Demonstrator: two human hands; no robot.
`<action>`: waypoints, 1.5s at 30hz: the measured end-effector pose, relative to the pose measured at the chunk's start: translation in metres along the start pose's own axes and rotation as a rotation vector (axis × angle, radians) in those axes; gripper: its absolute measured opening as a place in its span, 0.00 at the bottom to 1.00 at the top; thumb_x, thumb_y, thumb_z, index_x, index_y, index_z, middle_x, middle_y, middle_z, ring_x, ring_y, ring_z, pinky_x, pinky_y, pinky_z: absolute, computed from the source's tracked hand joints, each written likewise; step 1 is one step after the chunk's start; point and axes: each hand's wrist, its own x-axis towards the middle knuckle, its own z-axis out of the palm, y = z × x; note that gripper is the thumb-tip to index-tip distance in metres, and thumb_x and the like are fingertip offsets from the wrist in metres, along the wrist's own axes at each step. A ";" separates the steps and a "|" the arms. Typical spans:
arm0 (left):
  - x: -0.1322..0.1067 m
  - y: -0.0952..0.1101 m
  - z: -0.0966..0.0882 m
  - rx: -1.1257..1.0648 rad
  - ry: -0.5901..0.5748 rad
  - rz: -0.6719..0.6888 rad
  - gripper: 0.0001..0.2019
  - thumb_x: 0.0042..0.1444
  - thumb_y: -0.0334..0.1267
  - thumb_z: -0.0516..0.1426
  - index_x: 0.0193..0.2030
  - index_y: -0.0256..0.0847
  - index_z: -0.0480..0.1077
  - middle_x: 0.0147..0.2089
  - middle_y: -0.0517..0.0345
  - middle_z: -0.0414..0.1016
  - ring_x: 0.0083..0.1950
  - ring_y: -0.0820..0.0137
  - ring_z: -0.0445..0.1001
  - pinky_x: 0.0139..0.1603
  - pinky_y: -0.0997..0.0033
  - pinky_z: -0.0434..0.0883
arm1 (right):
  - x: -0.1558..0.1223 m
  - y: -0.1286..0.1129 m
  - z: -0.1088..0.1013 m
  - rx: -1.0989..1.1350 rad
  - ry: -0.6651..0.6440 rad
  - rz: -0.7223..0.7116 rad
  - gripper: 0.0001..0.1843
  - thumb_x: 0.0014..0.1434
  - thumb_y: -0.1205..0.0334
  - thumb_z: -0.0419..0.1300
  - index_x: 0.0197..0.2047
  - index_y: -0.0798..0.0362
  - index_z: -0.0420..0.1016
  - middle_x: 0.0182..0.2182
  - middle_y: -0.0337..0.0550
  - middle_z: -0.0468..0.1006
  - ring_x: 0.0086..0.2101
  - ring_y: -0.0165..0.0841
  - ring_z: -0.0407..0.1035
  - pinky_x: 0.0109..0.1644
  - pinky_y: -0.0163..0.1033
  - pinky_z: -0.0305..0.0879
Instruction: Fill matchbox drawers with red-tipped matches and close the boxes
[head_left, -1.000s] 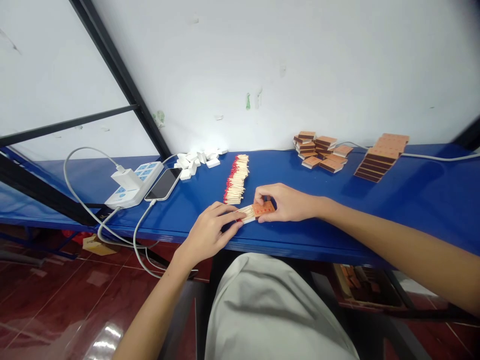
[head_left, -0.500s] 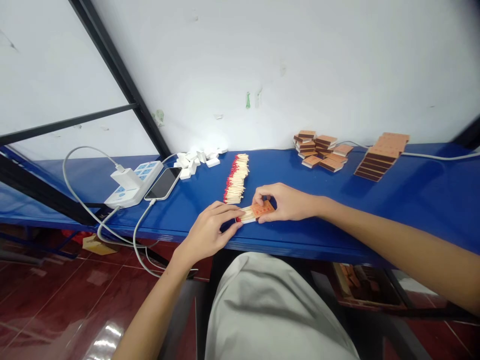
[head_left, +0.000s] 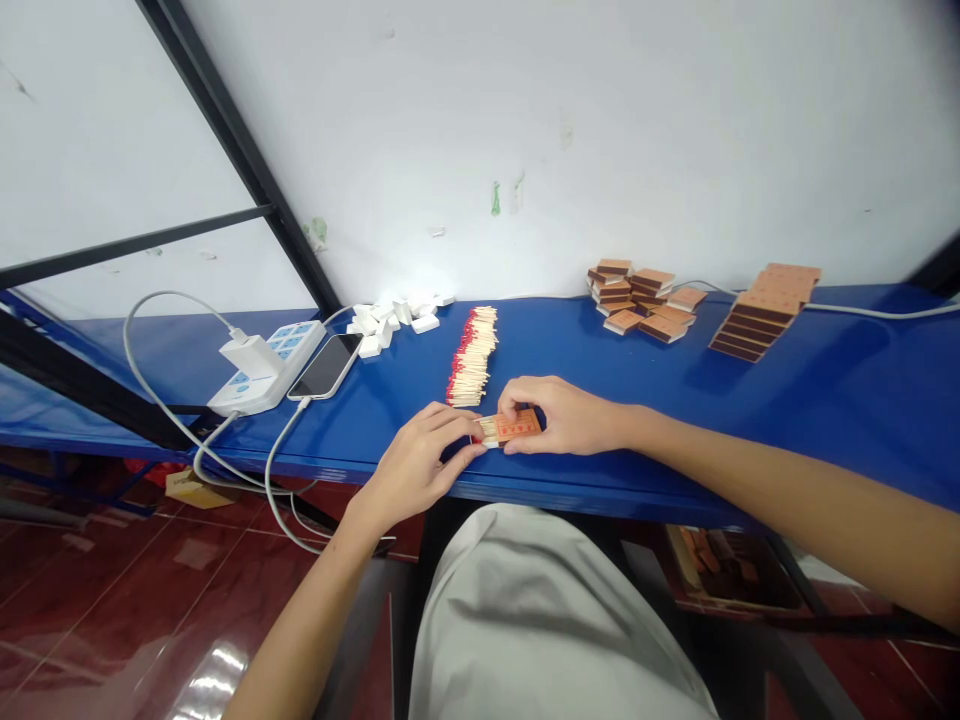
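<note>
Between my hands, near the front edge of the blue table, is a matchbox whose white tray of matches (head_left: pixel 489 432) sticks out to the left of its orange sleeve (head_left: pixel 519 424). My left hand (head_left: pixel 431 450) pinches the tray's left end, thumb in front and fingers behind, over the red match heads. My right hand (head_left: pixel 559 415) grips the sleeve from the right with thumb and fingers. Just behind the box lies a long row of loose matches (head_left: pixel 472 358), red heads to the left.
White empty trays (head_left: pixel 390 322) are heaped at the back left, by a phone (head_left: pixel 327 366) and a power strip (head_left: pixel 271 370) with white cables. Matchboxes (head_left: pixel 637 300) lie piled at the back right. Orange sleeves (head_left: pixel 765 312) stand stacked farther right. The table's front edge (head_left: pixel 570 500) runs close by.
My right hand has moved left and slid the sleeve farther over the tray, so less of the matches shows. The box has turned a little straighter. My left hand has stayed in place.
</note>
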 end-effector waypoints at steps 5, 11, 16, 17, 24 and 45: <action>0.001 -0.001 0.002 0.009 0.002 -0.005 0.07 0.68 0.37 0.55 0.49 0.43 0.73 0.51 0.54 0.79 0.52 0.63 0.73 0.54 0.59 0.69 | 0.000 -0.001 0.001 -0.001 0.003 -0.001 0.14 0.56 0.55 0.68 0.37 0.53 0.70 0.35 0.39 0.74 0.35 0.32 0.66 0.41 0.37 0.59; 0.001 0.002 0.001 0.063 -0.015 -0.040 0.08 0.68 0.40 0.55 0.50 0.42 0.72 0.49 0.53 0.79 0.50 0.62 0.73 0.53 0.59 0.70 | 0.000 -0.005 0.003 0.019 0.001 0.007 0.16 0.56 0.51 0.68 0.37 0.52 0.70 0.34 0.39 0.74 0.34 0.32 0.66 0.41 0.38 0.59; 0.001 0.003 0.002 0.084 0.009 -0.093 0.10 0.67 0.42 0.56 0.52 0.42 0.70 0.49 0.53 0.78 0.50 0.62 0.73 0.53 0.60 0.70 | -0.003 -0.006 0.002 -0.028 -0.013 -0.037 0.12 0.55 0.60 0.67 0.39 0.52 0.69 0.36 0.39 0.73 0.36 0.33 0.66 0.45 0.39 0.60; 0.001 0.003 0.002 0.101 0.023 -0.099 0.12 0.67 0.43 0.57 0.53 0.42 0.69 0.50 0.53 0.77 0.51 0.62 0.73 0.53 0.60 0.70 | -0.003 -0.006 0.002 -0.037 -0.013 -0.047 0.11 0.54 0.63 0.65 0.39 0.52 0.69 0.37 0.40 0.73 0.36 0.33 0.66 0.45 0.39 0.61; 0.002 0.002 0.006 0.220 0.050 -0.149 0.13 0.65 0.45 0.57 0.50 0.39 0.72 0.38 0.54 0.74 0.40 0.63 0.69 0.47 0.59 0.69 | -0.003 -0.006 0.003 -0.068 0.001 -0.052 0.10 0.55 0.64 0.64 0.40 0.51 0.68 0.36 0.40 0.73 0.36 0.34 0.67 0.45 0.40 0.61; -0.003 -0.001 0.003 0.080 0.027 -0.033 0.14 0.64 0.33 0.55 0.56 0.44 0.71 0.49 0.54 0.80 0.45 0.63 0.73 0.49 0.59 0.70 | 0.002 -0.010 0.007 -0.024 -0.005 -0.026 0.10 0.59 0.59 0.64 0.43 0.52 0.70 0.37 0.40 0.75 0.34 0.32 0.67 0.42 0.38 0.60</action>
